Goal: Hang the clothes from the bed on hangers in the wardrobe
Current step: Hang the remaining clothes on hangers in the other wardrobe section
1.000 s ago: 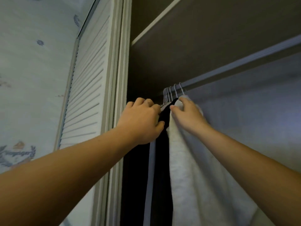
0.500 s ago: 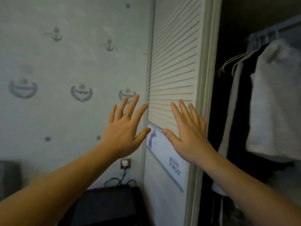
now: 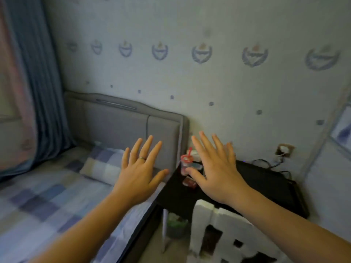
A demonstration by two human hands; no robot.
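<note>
The bed (image 3: 47, 202) fills the lower left, under a checked blue and grey cover. A checked pillow (image 3: 102, 166) lies at its head against a grey padded headboard (image 3: 123, 126). The wardrobe door (image 3: 340, 133) shows only as a sliver at the right edge, with a framed panel on it.

Both hands are held out in front with their backs to the camera, fingers straight and spread, and they hold nothing. The left hand (image 3: 140, 173) is over the near corner of the bed and in front of the headboard, with a ring (image 3: 142, 158) on one finger. The right hand (image 3: 218, 171) is beside it, apart from it, in front of a black worktop (image 3: 266, 186) that stands just beside the bed.

On the worktop a clear cup (image 3: 187, 164) with a red lid and straw stands near the headboard, and a small red thing (image 3: 190, 183), too blurred to name, lies just before it. The right thumb overlaps the cup's foot in the view; whether they touch cannot be told.

A socket (image 3: 284, 149) on the patterned wall (image 3: 190, 76) feeds a dark cable (image 3: 266, 162) down to the worktop. A blue curtain (image 3: 43, 82) hangs at the left. A white foam block (image 3: 218, 224) stands in the foreground below the right forearm.
</note>
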